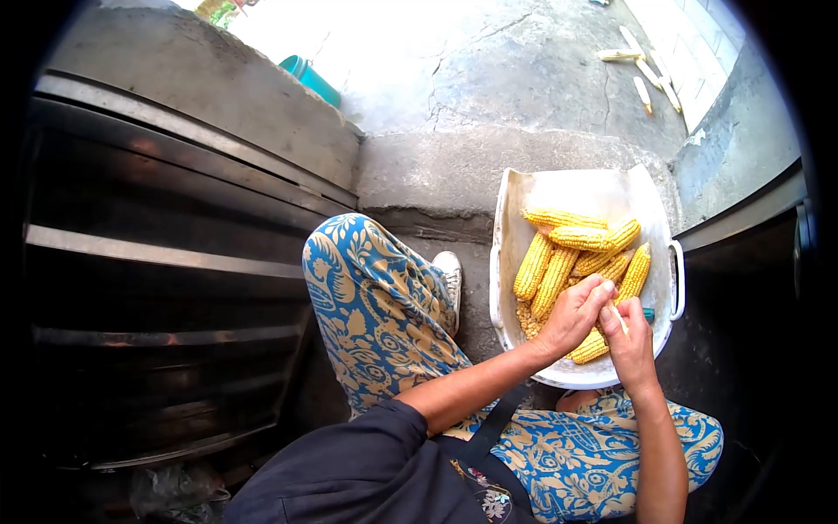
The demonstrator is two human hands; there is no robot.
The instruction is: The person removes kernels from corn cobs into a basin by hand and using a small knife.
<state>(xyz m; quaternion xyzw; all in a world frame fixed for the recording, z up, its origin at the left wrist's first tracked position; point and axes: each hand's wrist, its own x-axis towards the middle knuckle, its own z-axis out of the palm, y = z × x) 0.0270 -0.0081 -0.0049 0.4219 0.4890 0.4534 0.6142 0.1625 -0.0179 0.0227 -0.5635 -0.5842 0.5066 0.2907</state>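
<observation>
Past patterned trousers [567,454], the left hand [572,316] and right hand [630,341] meet over a white tub [572,189].
The fingers of both curl closed around what looks like 1 pale cob [621,324], mostly hidden; yellow corn ears [553,284] lie beneath and beyond in the tub, loose kernels [526,321] at its left. Farther off: a concrete step [428,170], bare cobs [648,72], a teal bucket [314,83].

readable text: honestly nothing | white plastic tub with side handles [576,189]: no lettering I can make out | teal plastic bucket [312,83]: same deal | blue-and-cream patterned trousers [375,306]: just leafy print, no words or numbers
</observation>
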